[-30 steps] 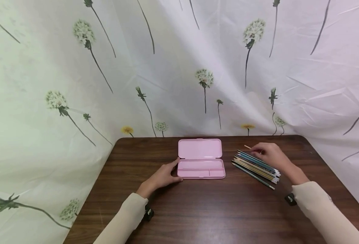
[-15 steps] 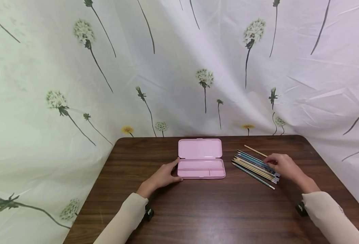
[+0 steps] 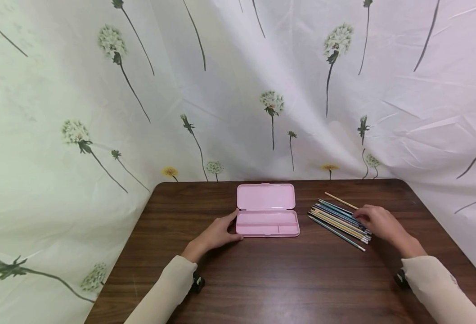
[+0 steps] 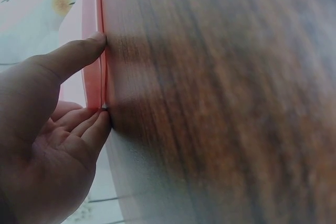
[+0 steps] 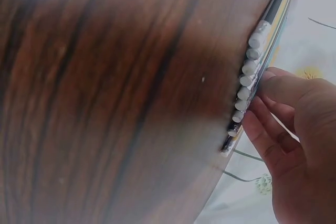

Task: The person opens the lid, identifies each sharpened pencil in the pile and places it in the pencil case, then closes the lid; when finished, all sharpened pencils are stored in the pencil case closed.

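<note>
arms [image 3: 165, 288] reach forward; left hand [image 3: 215, 233] with thumb spread, right hand [image 3: 379, 222] with fingers curled.

Smooth plastic case [image 3: 266, 197], glossy wood-grain tabletop [image 3: 282, 274].

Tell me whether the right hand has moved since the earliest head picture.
Yes. The right hand has moved right and down in the picture, farther from the far edge of the table and from the pink case.

The head camera looked forward and down from above, taking in the table [image 3: 270, 279] and the flowered cloth [image 3: 226, 99] beyond. The left wrist camera, tipped sideways, peered low past the left hand [image 4: 52, 140] at the pink case [image 4: 93, 85]; the right one, equally close, faced the eraser ends of the pencils [image 5: 253, 54]. The head view shared both spots.
</note>
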{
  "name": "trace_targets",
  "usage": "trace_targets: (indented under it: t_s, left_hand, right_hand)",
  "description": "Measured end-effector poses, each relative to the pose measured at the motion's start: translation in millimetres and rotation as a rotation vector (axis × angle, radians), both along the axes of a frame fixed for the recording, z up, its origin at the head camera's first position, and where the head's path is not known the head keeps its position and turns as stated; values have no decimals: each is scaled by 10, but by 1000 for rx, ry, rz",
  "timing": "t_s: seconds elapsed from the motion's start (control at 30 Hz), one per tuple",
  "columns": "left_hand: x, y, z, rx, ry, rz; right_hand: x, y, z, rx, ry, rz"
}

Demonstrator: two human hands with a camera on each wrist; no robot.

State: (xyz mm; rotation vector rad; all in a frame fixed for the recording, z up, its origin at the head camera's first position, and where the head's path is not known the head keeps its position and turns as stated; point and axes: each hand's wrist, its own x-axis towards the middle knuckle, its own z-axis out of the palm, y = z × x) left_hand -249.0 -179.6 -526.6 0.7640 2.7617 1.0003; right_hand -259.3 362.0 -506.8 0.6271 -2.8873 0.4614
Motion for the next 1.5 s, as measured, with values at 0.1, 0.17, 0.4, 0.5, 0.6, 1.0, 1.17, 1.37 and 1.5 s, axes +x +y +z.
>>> trace_targets:
  t_s: [0.1,0.17,0.4,0.5,0.6,1.0,1.17,1.37,1.5]
  left_hand:
    - [-30,-30,-43,0,32,-18]
    - [3,-3,37,0,-4,-6]
    - [4,30,34,-14,-41,36]
    - [-27,12,-45,-21,-10,27]
    - [19,45,39,-10,-38,28]
    - [102,73,147,-33,-21,27]
    - [115,112,185,-51,-63,68]
    - [127,122,208,-52,-65,70]
    - [128,115,215,-53,-69,70]
  right_hand:
    - [10,26,10,6,-14,-13]
    - [14,45,14,9,-26,-20]
    - [29,97,8,22,-46,-13]
    - [32,102,-7,22,-28,-12]
    - [37,105,-15,15,0,-10]
    - [96,122,37,1,87,22]
    - [135,125,109,4,61,42]
    - [151,128,138,-6,272,59]
    - [150,100,182,-50,436,101]
